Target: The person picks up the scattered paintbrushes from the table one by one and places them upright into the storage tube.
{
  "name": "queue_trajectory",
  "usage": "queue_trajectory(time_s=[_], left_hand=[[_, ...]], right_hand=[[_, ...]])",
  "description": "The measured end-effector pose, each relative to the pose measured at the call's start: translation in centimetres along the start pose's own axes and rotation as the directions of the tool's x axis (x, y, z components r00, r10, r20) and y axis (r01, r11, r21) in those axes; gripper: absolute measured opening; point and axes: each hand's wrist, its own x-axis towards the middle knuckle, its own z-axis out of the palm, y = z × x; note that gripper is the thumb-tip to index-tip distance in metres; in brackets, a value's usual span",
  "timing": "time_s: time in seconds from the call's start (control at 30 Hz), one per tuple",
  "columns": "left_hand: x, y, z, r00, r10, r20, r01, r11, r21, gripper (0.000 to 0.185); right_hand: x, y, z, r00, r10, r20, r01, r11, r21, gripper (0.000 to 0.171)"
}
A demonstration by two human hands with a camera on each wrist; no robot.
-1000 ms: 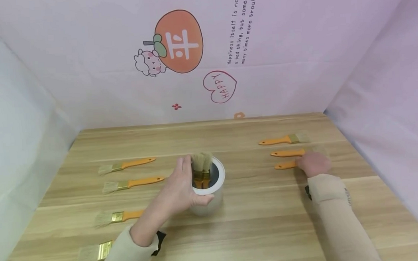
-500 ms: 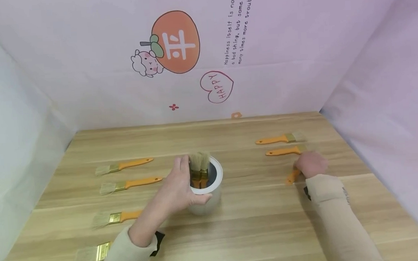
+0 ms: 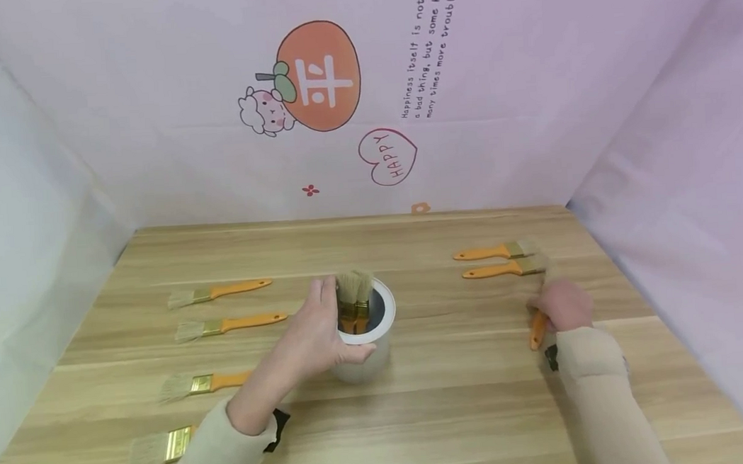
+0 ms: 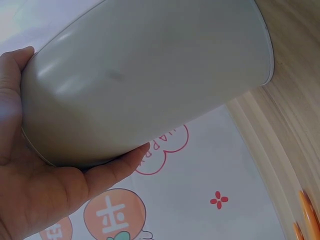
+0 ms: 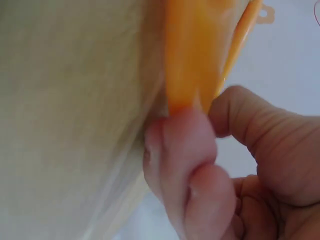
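Left hand [image 3: 314,335] grips the white can [image 3: 367,346] at table centre, thumb at the near side of the rim, fingers curled round the far-left wall; the left wrist view shows palm and fingers wrapped on the can's wall [image 4: 150,85], base on the wood. Two brushes [image 3: 354,300] stand in the can, bristles up, orange handles down inside, leaning at the left of the opening right by the fingers. Right hand [image 3: 562,304] holds a brush [image 3: 537,330] at the right side of the table [image 3: 458,397], fingers curled round it; orange handle end pokes out below the hand toward the near edge, tilted steeply; bristle end hidden by the hand. Right wrist view: fingers [image 5: 190,165] pinch the orange handle [image 5: 187,55] close up, blurry. Whether the held brush touches the table, cannot tell. Just beyond the right hand, two more brushes lie flat and parallel, handles pointing left: far one [image 3: 490,252], near one [image 3: 504,269]. On the left, four brushes lie in a column, bristles left: first [image 3: 218,293], second [image 3: 227,326], third [image 3: 202,384], and a wider fourth [image 3: 158,451] near the front edge, partly under the left sleeve [image 3: 219,454]. Pink backdrop [image 3: 498,111] with an orange cartoon print behind the table.
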Motion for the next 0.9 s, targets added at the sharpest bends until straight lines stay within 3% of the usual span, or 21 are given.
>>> queue_trajectory(time_s=[0.17, 0.27, 0.47, 0.57, 0.77, 0.9], left_hand=[[-0.1, 0.0, 0.1, 1.000, -0.003, -0.002, 0.003, 1.000, -0.003, 0.117], [0.0, 0.0, 0.1, 1.000, -0.008, -0.005, 0.008, 1.000, -0.010, 0.116], [0.1, -0.1, -0.1, 1.000, -0.011, -0.005, 0.011, 1.000, -0.012, 0.116], [0.1, -0.2, -0.1, 1.000, -0.010, 0.002, 0.010, 1.000, -0.017, 0.116], [0.2, -0.2, -0.1, 1.000, 0.005, 0.002, -0.004, 1.000, -0.018, 0.115], [0.2, -0.2, -0.1, 1.000, 0.000, 0.011, 0.000, 1.000, -0.016, 0.115]], right_hand=[[-0.6, 0.3, -0.6, 0.997, 0.041, -0.061, -0.043, 0.998, -0.044, 0.045], [-0.8, 0.0, -0.9, 0.990, 0.005, -0.139, -0.009, 1.000, -0.026, 0.047], [-1.3, -1.5, -1.8, 0.926, -0.099, -0.365, 0.129, 0.990, 0.059, 0.045], [-1.5, -2.3, -2.4, 0.912, -0.101, -0.397, 0.142, 0.987, 0.076, 0.046], [-1.7, -3.4, -3.3, 0.912, -0.056, -0.406, 0.113, 0.986, 0.119, 0.041], [-1.5, -3.8, -3.0, 0.873, -0.058, -0.485, 0.162, 0.971, 0.175, 0.037]])
